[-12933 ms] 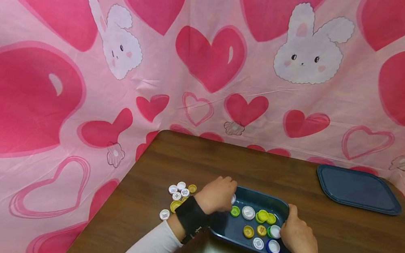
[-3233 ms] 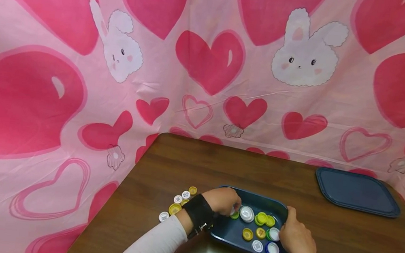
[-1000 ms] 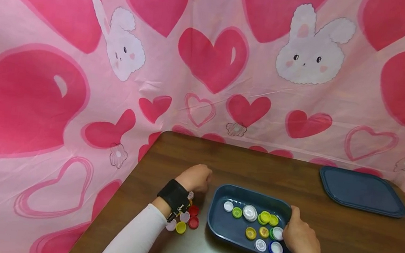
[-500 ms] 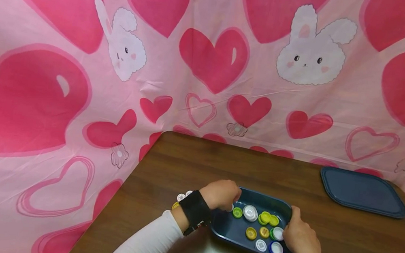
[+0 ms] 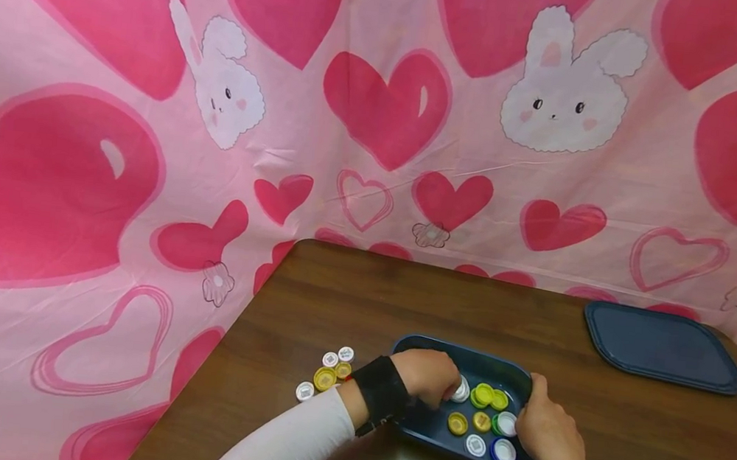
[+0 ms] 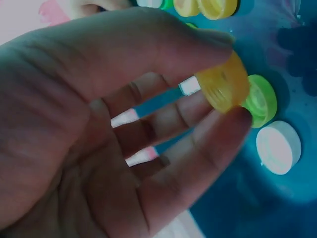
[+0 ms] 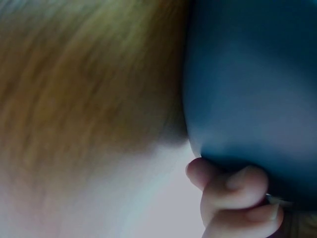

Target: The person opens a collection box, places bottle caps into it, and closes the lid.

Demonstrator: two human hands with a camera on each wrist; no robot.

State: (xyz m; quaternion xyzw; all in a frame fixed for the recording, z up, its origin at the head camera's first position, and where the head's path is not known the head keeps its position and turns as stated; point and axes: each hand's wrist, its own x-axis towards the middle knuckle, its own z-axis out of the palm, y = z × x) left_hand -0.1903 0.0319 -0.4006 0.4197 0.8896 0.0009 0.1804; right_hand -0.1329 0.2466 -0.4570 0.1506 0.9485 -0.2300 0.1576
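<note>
My left hand reaches into the blue tray. Between thumb and a fingertip it pinches a yellow bottle cap, best seen in the left wrist view. Just beyond that cap lie a light green cap and a white cap on the tray floor. At the tray's right end my right hand grips the wall, its fingers curled against the outside in the right wrist view. Yellow-green caps, a gold cap and a blue-rimmed white cap sit in the tray.
Left of the tray, loose caps lie on the brown wooden table, among them a yellow one and a white one; my left forearm covers part of this group. A flat blue lid rests at the back right. Pink heart-patterned cloth hangs behind.
A second ago my left hand was over the loose caps; it has swung right, across the tray's left edge, and is now farther inside. The right hand keeps its grip on the tray.
</note>
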